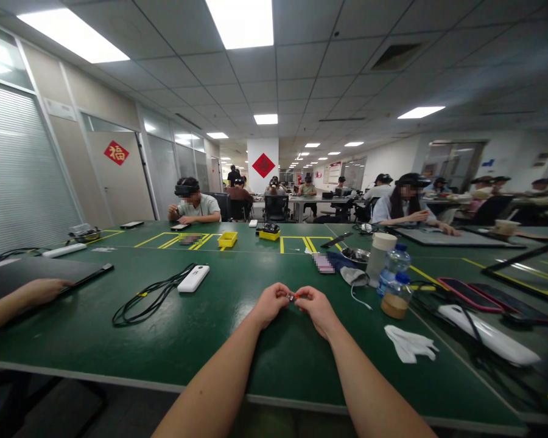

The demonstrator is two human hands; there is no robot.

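Observation:
My left hand [273, 304] and my right hand [316, 308] meet just above the green table [237, 359], fingertips nearly touching. Between them is a small part [291, 297], silvery in the middle with a bit of orange at the right fingertips. My left fingers pinch its silvery side, and my right thumb and forefinger close on the orange end. Its exact kind is too small to make out, and the fingers hide much of it.
Left of my hands lie a white power bank [194, 278] and a black cable [139, 304]. To the right stand bottles [396, 298], a white glove [408, 344] and a metal bowl [356, 255]. Yellow trays [228, 239] sit farther back. Another person's hand [43, 292] rests at the left.

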